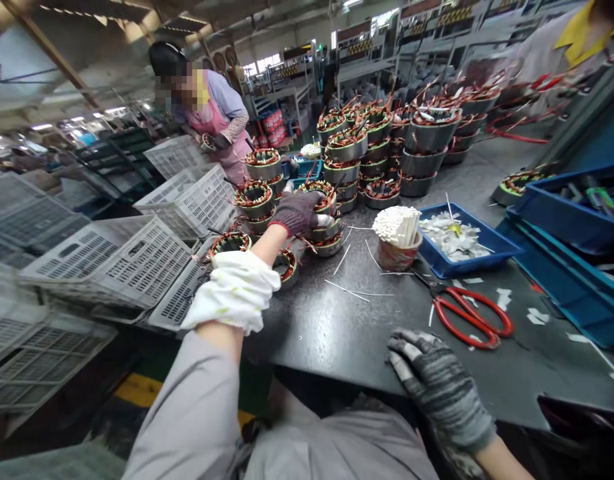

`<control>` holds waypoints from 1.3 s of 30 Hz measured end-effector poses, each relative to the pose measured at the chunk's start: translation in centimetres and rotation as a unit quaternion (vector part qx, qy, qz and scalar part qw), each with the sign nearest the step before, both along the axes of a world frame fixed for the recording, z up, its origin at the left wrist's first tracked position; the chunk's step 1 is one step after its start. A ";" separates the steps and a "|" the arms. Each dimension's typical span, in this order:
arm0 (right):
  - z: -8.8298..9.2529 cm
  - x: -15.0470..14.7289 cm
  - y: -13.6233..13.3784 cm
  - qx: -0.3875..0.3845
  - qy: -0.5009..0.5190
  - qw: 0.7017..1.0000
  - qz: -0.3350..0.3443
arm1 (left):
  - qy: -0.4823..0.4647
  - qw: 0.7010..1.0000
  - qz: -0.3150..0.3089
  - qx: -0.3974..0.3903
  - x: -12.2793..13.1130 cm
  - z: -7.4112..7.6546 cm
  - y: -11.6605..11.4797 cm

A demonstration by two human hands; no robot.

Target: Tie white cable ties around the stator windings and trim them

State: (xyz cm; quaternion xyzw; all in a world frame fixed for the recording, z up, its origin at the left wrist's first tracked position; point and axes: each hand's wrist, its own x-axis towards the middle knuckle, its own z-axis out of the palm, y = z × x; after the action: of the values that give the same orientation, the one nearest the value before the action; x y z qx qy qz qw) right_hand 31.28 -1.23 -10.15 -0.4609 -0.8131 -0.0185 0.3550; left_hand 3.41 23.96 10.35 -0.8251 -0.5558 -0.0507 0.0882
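Left hand (297, 212) hides most of that stator (329, 197), and the co-worker (567, 40) top right is cut off.

On the counter (337, 327), the left hand (297, 212) lies atop a near stack of wound stators (327, 232) at the left; more stacks (387, 147) stand behind; right of the near stack stands a cup of sticks (397, 253), then a tray (487, 257); scissors (469, 319) lie before the tray; the right hand (431, 380) rests at the near edge; crates (111, 260) lie left of the counter.
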 end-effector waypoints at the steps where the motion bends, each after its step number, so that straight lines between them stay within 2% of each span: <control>1: 0.0 0.1 0.1 -0.001 0.001 1.000 0.002 | -0.010 0.999 0.020 -0.031 0.2 -0.6 0.9; 3: -0.1 0.3 0.1 -0.004 0.003 1.000 0.002 | -0.062 0.996 0.053 -0.035 0.4 -1.4 1.4; 5: -0.1 0.3 0.1 -0.010 0.008 1.000 0.000 | -0.131 0.989 0.072 -0.013 0.4 -1.5 0.2; 7: -0.1 0.3 0.1 -0.018 0.015 1.000 0.003 | -0.193 0.978 0.081 0.009 0.4 -1.2 -2.6; 10: 0.2 0.1 0.1 -0.030 0.018 0.999 0.006 | -0.229 0.972 0.054 0.018 0.5 -1.5 -8.3; 12: 0.5 0.0 0.1 -0.035 0.013 0.999 0.001 | -0.202 0.979 0.012 -0.017 1.0 -3.0 -12.4; 14: 0.9 -0.1 0.0 -0.037 0.008 0.999 -0.002 | -0.157 0.984 -0.023 -0.086 2.0 -5.4 -16.0; 16: 1.3 -0.1 -0.1 -0.035 0.016 0.999 -0.005 | -0.122 0.985 -0.029 -0.119 3.1 -8.0 -19.1; 18: 1.6 0.2 -0.3 -0.021 0.050 0.998 -0.018 | -0.142 0.985 -0.033 -0.093 3.6 -9.9 -21.5; 20: 2.1 0.4 -0.3 0.001 0.084 0.995 -0.046 | -0.232 0.970 -0.052 -0.044 2.9 -10.8 -23.1; 22: 2.8 0.2 0.2 0.021 0.071 0.996 -0.051 | -0.307 0.948 -0.083 0.005 1.2 -11.2 -24.0; 23: 3.2 0.0 0.6 0.028 0.045 0.998 -0.035 | -0.306 0.946 -0.098 0.034 0.2 -11.3 -24.2; 25: 4.1 -0.7 1.9 0.042 -0.016 0.998 0.040 | -0.235 0.958 -0.144 0.080 -1.5 -11.7 -24.3; 27: 4.9 -1.6 3.5 0.047 -0.042 0.991 0.119 | -0.148 0.965 -0.202 0.076 -2.1 -12.2 -24.2; 28: 5.3 -2.0 4.3 0.041 -0.034 0.990 0.127 | -0.124 0.965 -0.225 0.060 -2.1 -12.4 -24.0; 29: 5.5 -2.3 5.0 0.030 -0.012 0.994 0.104 | -0.113 0.963 -0.239 0.044 -1.8 -12.6 -23.9; 31: 5.7 -2.8 6.4 -0.016 0.062 0.998 -0.028 | -0.113 0.964 -0.239 0.017 -1.0 -12.7 -23.7; 33: 5.2 -3.1 7.3 -0.112 0.104 0.976 -0.157 | -0.144 0.965 -0.221 -0.007 0.0 -12.5 -23.4; 34: 4.9 -3.1 7.6 -0.173 0.093 0.963 -0.182 | -0.178 0.962 -0.206 -0.020 0.4 -12.4 -23.3; 36: 4.2 -3.0 7.7 -0.275 0.024 0.946 -0.172 | -0.293 0.944 -0.145 -0.049 1.2 -12.0 -23.0; 37: 3.9 -2.8 7.5 -0.294 -0.014 0.942 -0.162 | -0.374 0.920 -0.094 -0.066 1.4 -11.7 -22.7; 38: 3.8 -2.5 7.2 -0.285 -0.039 0.944 -0.162 | -0.462 0.882 -0.034 -0.089 1.5 -11.5 -22.3; 39: 3.8 -2.1 6.8 -0.254 -0.049 0.951 -0.169 | -0.548 0.828 0.028 -0.117 1.4 -11.4 -21.8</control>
State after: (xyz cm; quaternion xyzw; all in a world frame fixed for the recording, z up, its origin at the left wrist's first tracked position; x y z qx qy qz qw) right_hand 29.20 5.61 -6.32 -0.6647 -0.7178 0.1063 0.1779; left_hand 4.81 2.17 -1.03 -0.6501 -0.5372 -0.4265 -0.3270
